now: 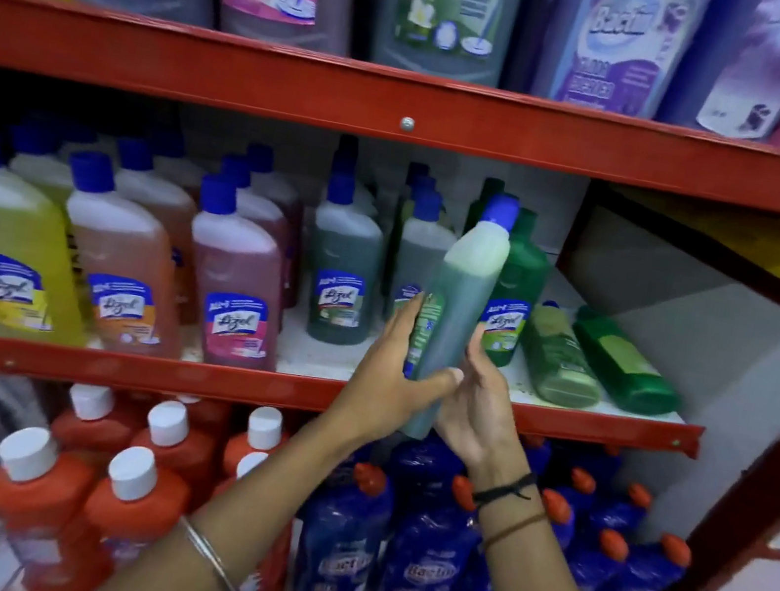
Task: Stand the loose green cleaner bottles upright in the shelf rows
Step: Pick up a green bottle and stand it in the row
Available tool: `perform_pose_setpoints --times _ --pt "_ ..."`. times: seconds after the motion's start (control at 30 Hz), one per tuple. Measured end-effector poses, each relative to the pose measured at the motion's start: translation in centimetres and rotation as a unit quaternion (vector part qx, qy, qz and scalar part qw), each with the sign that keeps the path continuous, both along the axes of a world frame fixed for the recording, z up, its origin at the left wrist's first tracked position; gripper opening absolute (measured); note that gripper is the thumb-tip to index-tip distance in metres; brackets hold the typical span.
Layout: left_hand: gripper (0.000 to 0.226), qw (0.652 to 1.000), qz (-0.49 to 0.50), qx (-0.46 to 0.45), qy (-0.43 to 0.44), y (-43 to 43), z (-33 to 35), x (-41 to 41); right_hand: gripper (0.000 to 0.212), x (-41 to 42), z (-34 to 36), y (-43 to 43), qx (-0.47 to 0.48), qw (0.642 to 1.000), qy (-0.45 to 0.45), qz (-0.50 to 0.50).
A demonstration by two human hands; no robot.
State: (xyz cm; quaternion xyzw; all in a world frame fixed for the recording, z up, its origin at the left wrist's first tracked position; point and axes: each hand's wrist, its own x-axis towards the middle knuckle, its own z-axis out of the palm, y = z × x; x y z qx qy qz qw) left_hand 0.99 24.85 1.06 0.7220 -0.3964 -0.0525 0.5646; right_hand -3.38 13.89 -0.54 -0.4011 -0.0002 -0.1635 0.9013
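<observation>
A green cleaner bottle point(458, 307) with a blue cap is held nearly upright, tilted slightly right, in front of the middle shelf point(615, 422). My left hand point(390, 373) wraps its lower left side. Against its lower right side my right hand point(478, 404) presses with the palm. Two green bottles lie flat on the shelf to the right: a pale green one point(559, 356) and a darker green one point(626, 363). Upright green bottles point(343, 266) stand in rows behind and left of the held bottle.
Yellow point(15, 250), orange point(126, 269) and pink point(233, 288) bottles fill the middle shelf's left. Large bottles stand on the top shelf point(411, 106). Below are orange-red bottles point(45, 495) and blue bottles point(426, 551). A red upright post point(755, 516) bounds the right side.
</observation>
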Motion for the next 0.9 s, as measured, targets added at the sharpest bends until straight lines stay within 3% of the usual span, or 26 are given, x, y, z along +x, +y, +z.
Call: perform_pose_setpoints --times 0.07,0.17,0.27,0.37,0.7,0.9 --pt "0.079 0.999 0.005 -0.034 -0.016 1.4 0.3 1.2 0.036 1.1 0.9 0.9 -0.046 0.999 -0.011 0.001" --pt "0.063 0.994 0.053 -0.079 -0.046 3.0 0.6 3.3 0.043 3.5 1.6 2.2 -0.116 0.992 -0.035 -0.03" --pt "0.058 0.988 0.106 -0.107 -0.03 4.2 -0.3 5.6 0.032 5.9 1.5 3.1 -0.237 0.967 -0.021 -0.086" --pt "0.057 0.981 0.153 -0.118 -0.029 4.6 -1.6 7.3 0.041 7.4 0.9 3.2 -0.306 0.947 -0.016 -0.101" --pt "0.059 0.974 0.214 -0.06 -0.05 3.2 -2.7 9.1 0.051 9.8 -0.6 3.0 -0.327 0.933 0.026 -0.146" --pt "0.063 0.96 0.261 -0.079 -0.056 2.7 -4.1 8.6 0.046 10.2 -0.7 4.1 -0.35 0.92 0.026 -0.173"
